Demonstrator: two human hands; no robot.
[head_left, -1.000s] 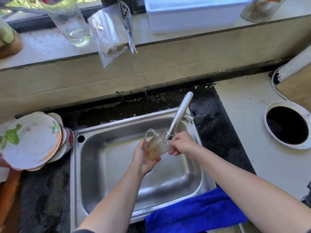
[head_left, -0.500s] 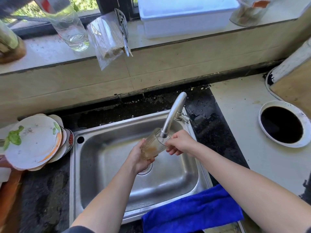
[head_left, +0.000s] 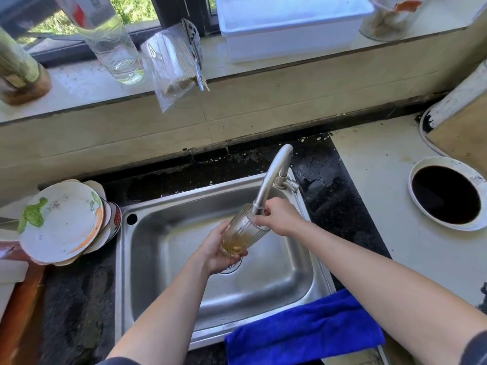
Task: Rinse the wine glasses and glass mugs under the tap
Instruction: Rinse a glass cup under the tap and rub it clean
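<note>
Over the steel sink (head_left: 163, 259), left hand (head_left: 216, 252) cups the glass mug (head_left: 243, 233); right hand (head_left: 280, 216) pinches its rim, hiding the tap (head_left: 271, 177) spout.

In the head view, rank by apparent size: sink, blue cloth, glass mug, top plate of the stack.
1. sink
2. blue cloth
3. top plate
4. glass mug
Wide-angle lens distorts; apparent size only.

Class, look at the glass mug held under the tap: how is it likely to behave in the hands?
The glass mug is probably slippery, being held at the tap spout. It looks fragile: clear, ribbed glass above a steel sink. It is tilted, so the brownish liquid inside could spill; the left hand cups its base.
</note>
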